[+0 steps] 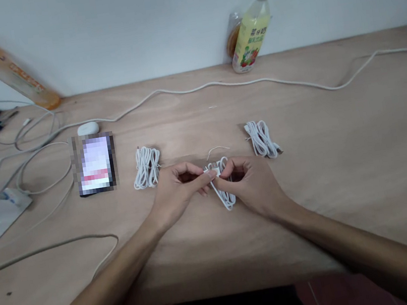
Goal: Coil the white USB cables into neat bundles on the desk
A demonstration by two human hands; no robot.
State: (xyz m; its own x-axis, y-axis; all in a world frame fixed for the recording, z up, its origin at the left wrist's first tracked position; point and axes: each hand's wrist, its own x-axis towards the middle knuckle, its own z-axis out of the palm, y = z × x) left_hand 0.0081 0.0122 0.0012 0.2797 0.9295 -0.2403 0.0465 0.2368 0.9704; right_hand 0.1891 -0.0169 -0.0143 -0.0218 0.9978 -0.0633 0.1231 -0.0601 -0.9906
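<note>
Between my two hands, over the middle of the table, is a coiled white cable with its plug end pinched near the fingertips. My left hand closes thumb and fingers on the plug end. From the other side, my right hand pinches the same coil close to the plug. A short white twist tie lies just beyond the fingertips. Beside my left hand rests a bundled white cable, and past my right hand lies another tied cable bundle.
A phone and a white earbud case lie to the left. Loose cables run from a white power strip. A long white cord crosses the back. An orange bottle and a yellow drink bottle stand by the wall.
</note>
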